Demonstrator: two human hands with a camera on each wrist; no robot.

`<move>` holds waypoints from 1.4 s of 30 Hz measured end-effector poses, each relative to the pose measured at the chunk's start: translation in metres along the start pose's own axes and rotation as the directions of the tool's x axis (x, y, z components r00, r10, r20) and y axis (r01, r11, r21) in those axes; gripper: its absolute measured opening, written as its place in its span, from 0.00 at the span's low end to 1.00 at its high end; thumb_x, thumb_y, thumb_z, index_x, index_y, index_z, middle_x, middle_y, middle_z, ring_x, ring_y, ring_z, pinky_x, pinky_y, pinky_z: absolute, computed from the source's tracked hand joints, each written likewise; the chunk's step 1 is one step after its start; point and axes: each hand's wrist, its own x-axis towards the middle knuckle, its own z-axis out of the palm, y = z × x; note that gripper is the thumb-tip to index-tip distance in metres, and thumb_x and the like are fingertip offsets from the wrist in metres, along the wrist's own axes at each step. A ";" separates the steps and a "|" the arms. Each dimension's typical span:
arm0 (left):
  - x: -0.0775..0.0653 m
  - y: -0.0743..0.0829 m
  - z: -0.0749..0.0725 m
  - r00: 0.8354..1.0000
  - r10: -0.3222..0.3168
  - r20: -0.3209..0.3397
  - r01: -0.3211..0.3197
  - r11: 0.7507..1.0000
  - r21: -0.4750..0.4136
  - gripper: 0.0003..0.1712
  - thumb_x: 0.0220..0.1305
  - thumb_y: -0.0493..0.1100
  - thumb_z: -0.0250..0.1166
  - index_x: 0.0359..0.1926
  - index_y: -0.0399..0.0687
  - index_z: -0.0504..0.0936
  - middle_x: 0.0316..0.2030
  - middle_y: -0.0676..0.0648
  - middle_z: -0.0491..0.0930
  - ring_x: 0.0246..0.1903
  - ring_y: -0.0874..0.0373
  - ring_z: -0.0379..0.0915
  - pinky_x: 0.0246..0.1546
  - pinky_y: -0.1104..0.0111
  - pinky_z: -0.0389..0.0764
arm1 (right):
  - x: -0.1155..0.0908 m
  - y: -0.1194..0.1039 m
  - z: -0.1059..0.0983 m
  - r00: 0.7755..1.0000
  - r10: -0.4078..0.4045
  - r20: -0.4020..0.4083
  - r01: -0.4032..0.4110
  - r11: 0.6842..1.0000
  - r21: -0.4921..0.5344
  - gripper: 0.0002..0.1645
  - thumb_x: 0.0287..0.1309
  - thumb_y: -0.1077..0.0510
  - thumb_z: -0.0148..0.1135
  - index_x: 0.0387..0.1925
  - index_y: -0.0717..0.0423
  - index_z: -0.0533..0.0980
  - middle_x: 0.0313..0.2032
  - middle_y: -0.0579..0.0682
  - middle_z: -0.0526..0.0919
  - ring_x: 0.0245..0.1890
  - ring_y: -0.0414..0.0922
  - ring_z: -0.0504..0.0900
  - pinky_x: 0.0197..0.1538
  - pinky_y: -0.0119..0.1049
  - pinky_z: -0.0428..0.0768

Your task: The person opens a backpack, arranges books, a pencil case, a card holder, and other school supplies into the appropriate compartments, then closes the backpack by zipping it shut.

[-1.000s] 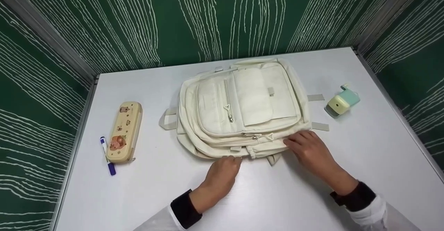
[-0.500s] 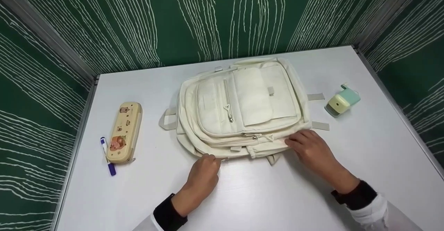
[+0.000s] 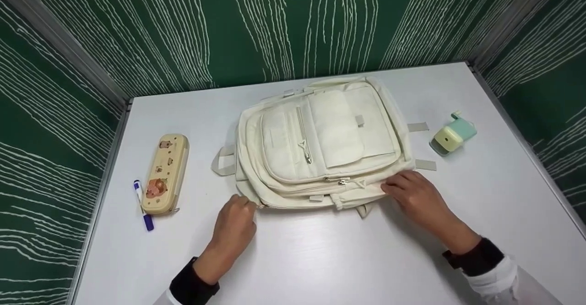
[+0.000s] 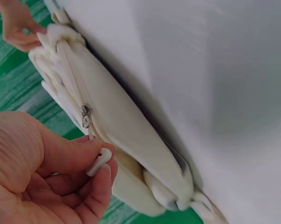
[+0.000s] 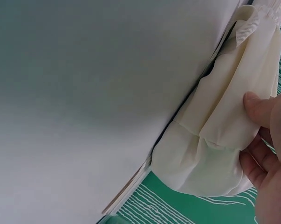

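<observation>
Has green walls (image 3: 249, 67) on the far, left and right sides, streaked with uneven white lines. Has below them a white tabletop (image 3: 302, 264), stretching across most of the head view. Carries in its middle a cream backpack (image 3: 332, 144), laid flat with front pockets upward, grab handle (image 3: 223, 160) toward the left and two webbing strap ends (image 3: 418, 127) toward the right. Pinches the backpack's near side, close to the strap ends, with the right hand (image 3: 419, 199), grip clamped on the pale cloth, thumb lying on it and fingers curled against it. Holds the left hand (image 3: 234, 227) just beyond the near corner at the handle end, grip pinched on a small part of the zip. Shows left of the backpack, well apart from it, a yellow pencil case (image 3: 167, 174) with little animal pictures. Wears black wristbands (image 3: 476, 257) on both arms. Shows just beside the strap ends a mint and pale yellow pencil sharpener (image 3: 453, 135) with a crank. Shows along the pencil case's left edge a white marker (image 3: 148, 223) with a blue cap, partly under it or merely touching, hard to tell. Has between left thumb and fingers a pale zipper pull (image 4: 99, 162), joined to a metal slider (image 4: 85, 116) at that near corner.
</observation>
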 end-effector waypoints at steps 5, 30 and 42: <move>0.005 -0.010 -0.009 0.996 -0.078 0.030 0.078 0.997 -0.003 0.14 0.42 0.15 0.67 0.31 0.27 0.88 0.24 0.42 0.81 0.29 0.53 0.75 0.28 0.65 0.78 | -0.001 0.004 -0.003 1.000 -0.004 -0.003 0.004 1.000 -0.005 0.20 0.38 0.80 0.75 0.37 0.64 0.87 0.38 0.54 0.86 0.41 0.55 0.82 0.47 0.48 0.80; 0.021 -0.038 -0.015 0.996 -0.090 -0.020 0.090 0.995 0.029 0.14 0.40 0.16 0.71 0.32 0.27 0.88 0.26 0.39 0.79 0.31 0.47 0.75 0.31 0.58 0.81 | -0.003 0.011 -0.003 1.000 0.015 0.017 -0.015 1.000 -0.023 0.19 0.40 0.80 0.74 0.37 0.63 0.87 0.37 0.55 0.86 0.41 0.57 0.82 0.46 0.50 0.81; -0.015 0.003 -0.016 1.000 -0.015 0.020 0.015 0.999 -0.033 0.17 0.40 0.14 0.67 0.33 0.29 0.88 0.28 0.42 0.84 0.30 0.54 0.78 0.30 0.66 0.80 | 0.001 0.030 -0.003 0.997 0.079 -0.006 -0.079 0.995 -0.053 0.16 0.42 0.81 0.71 0.35 0.67 0.86 0.37 0.60 0.87 0.42 0.62 0.83 0.48 0.56 0.79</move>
